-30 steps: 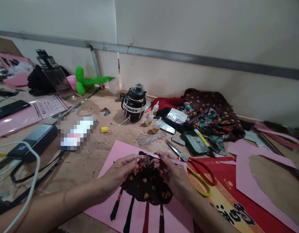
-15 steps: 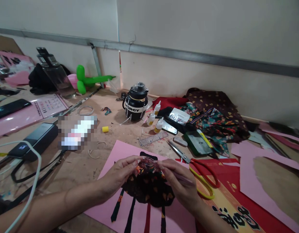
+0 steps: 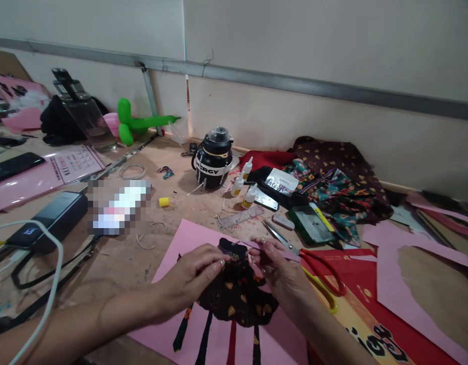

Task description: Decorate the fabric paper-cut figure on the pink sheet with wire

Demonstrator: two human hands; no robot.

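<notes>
A pink sheet [image 3: 181, 238] lies in front of me, bearing a dark fabric piece with tan leaf-like spots [image 3: 237, 304] and several narrow fabric strips [image 3: 232, 342] below it. My left hand [image 3: 199, 274] rests over the upper left of that fabric, thumb and fingers closed at its edge; what exactly lies between the fingertips is partly hidden. My right hand [image 3: 281, 268] is on the fabric's right side, fingers pinching a slim pinkish-purple tool [image 3: 290, 253] whose kind I cannot make out. Scissors with red and yellow handles [image 3: 321, 274] lie just beyond the right hand.
Several small glue bottles [image 3: 249, 196], a clear ruler [image 3: 241, 217] and a green box [image 3: 312, 225] lie behind the sheet. A black water bottle [image 3: 214, 159] stands farther back, near piled patterned fabric [image 3: 333, 187]. At left are a phone [image 3: 122, 208] and a white cable [image 3: 57, 284].
My hands were close together over the fabric's top; they have moved apart. The right hand has lifted the slim tool upward, and the left has turned lower over the fabric.
</notes>
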